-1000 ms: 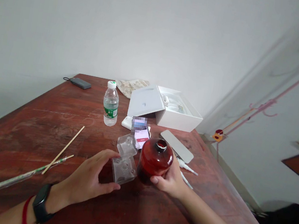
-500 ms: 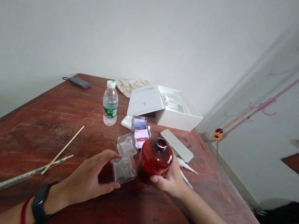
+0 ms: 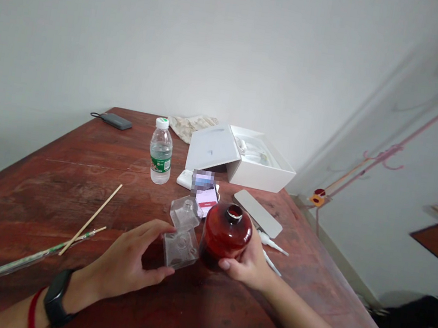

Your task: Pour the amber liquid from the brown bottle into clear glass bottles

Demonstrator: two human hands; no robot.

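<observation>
My right hand (image 3: 251, 262) is wrapped round the right side of a reddish-brown, see-through bottle (image 3: 227, 236). The bottle is upright and its narrow neck has no cap. Just left of it, a clear plastic hinged case (image 3: 180, 249) lies open on the table, its lid folded out to the back. My left hand (image 3: 139, 256) curves round the case's left edge with thumb and fingers apart; the fingertips are at the case, and I cannot tell if they press on it. Behind the case is a phone (image 3: 207, 203) with a lit screen.
On the wooden table (image 3: 56, 178) stand a water bottle (image 3: 161, 155) and an open white box (image 3: 260, 176). A grey flat case (image 3: 258, 214) and white-tipped pieces (image 3: 273, 243) lie right of the bottle. Chopsticks (image 3: 91, 219), one pair wrapper (image 3: 18, 265) and a grey device (image 3: 116, 121) are left.
Hardly anything differs: the whole view has shifted very slightly. Both hands keep their places, with the reddish-brown bottle still in my right hand.
</observation>
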